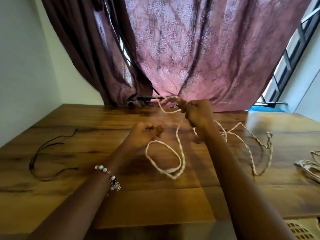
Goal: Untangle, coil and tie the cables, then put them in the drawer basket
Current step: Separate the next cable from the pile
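Your right hand [199, 112] was closed around the cream cable [178, 141] near the far edge of the surface [86, 135], at about 12 o'clock; your left hand [147, 133] was curled shut at centre, pinching a run of the same cable, I think, though the contact was blurred. The cable hung in a slack loop toward 6 o'clock and trailed in tangles to 3 o'clock. It looked light, soft and floppy, so likely to snag on itself; best held close to each crossing. A thin dark cord [45, 153] lay at 9 o'clock, a coiled bundle [310, 166] at the 3 o'clock edge, and the basket [301, 231] at 5 o'clock.
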Motion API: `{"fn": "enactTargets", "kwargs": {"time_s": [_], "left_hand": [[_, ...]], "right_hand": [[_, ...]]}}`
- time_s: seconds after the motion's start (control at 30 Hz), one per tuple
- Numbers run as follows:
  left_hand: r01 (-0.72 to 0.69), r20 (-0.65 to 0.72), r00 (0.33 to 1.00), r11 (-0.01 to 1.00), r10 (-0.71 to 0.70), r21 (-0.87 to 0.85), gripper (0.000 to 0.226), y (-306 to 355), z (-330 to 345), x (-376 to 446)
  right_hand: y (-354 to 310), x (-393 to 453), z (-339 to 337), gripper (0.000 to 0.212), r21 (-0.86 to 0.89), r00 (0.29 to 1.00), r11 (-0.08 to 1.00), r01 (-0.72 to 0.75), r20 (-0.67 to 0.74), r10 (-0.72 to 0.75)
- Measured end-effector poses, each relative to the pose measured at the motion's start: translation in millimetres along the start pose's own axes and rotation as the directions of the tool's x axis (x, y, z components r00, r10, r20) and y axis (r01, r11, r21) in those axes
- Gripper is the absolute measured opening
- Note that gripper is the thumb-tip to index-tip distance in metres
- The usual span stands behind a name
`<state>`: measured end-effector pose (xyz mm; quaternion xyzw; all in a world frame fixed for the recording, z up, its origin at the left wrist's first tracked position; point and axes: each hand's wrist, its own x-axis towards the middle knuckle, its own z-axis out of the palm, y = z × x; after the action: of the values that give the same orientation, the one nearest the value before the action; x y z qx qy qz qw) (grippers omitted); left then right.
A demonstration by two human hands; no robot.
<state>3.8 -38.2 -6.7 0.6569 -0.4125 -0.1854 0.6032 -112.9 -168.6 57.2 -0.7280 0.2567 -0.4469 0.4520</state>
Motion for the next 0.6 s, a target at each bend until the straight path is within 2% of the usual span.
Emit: {"fn": "enactTargets", "kwargs": {"time_s": [0.07,0.13,0.17,0.23,0.3,0.33,0.4,0.47,0.5,0.57,0.6], "left_hand": [[-0.087,0.130,0.989,0.988,0.071,0.128,0.008,3.4,-12.3,-1.3],[-0.115,0.248,0.967,0.969,0.058,0.219,0.029,4.4,-26.1,-3.0],[-0.102,0.270,0.962,0.976,0.047,0.194,0.035,3.5,-33.8,-4.4],[0.006,0.284,0.959,1.000,-0.007,0.006,0.039,-3.3,-51.8,-8.2],[0.071,0.292,0.956,0.990,-0.032,-0.125,0.055,-15.1,-68.5,-11.9],[0.059,0.288,0.957,0.991,-0.023,-0.117,0.063,-19.9,-76.7,-12.7],[-0.038,0.276,0.960,0.999,0.036,0.003,0.076,-26.3,-91.5,-12.9],[-0.077,0.244,0.968,0.993,0.053,0.091,0.056,-26.0,-101.4,-11.6],[-0.069,0.215,0.976,0.993,0.046,0.100,0.043,-26.7,-103.7,-9.7],[-0.060,0.121,0.991,0.997,0.053,0.055,0.041,-28.0,-106.6,-5.0],[-0.063,0.067,0.996,0.998,0.061,0.027,0.040,-28.8,-107.3,-3.0]], "right_hand": [[-15.2,6.7,10.9,0.040,0.301,0.972,0.925,-0.230,0.125,0.201],[-21.4,11.3,19.3,0.033,0.474,0.915,0.784,-0.402,0.249,0.318],[-18.7,15.5,22.8,0.032,0.562,0.893,0.695,-0.449,0.298,0.336],[-8.8,24.0,31.8,0.034,0.717,0.880,0.513,-0.472,0.350,0.320],[3.8,32.1,41.6,0.032,0.835,0.893,0.343,-0.429,0.337,0.296],[9.1,35.1,43.7,0.029,0.877,0.906,0.275,-0.393,0.318,0.280],[17.8,39.8,49.3,0.021,0.922,0.922,0.170,-0.348,0.304,0.242],[24.8,37.9,56.0,0.017,0.924,0.917,0.128,-0.360,0.325,0.232],[27.7,34.2,60.0,0.017,0.917,0.913,0.148,-0.372,0.331,0.240],[30.0,24.9,70.8,0.015,0.890,0.928,0.298,-0.344,0.273,0.256],[29.7,18.7,76.3,0.022,0.861,0.949,0.412,-0.298,0.220,0.228]]}}
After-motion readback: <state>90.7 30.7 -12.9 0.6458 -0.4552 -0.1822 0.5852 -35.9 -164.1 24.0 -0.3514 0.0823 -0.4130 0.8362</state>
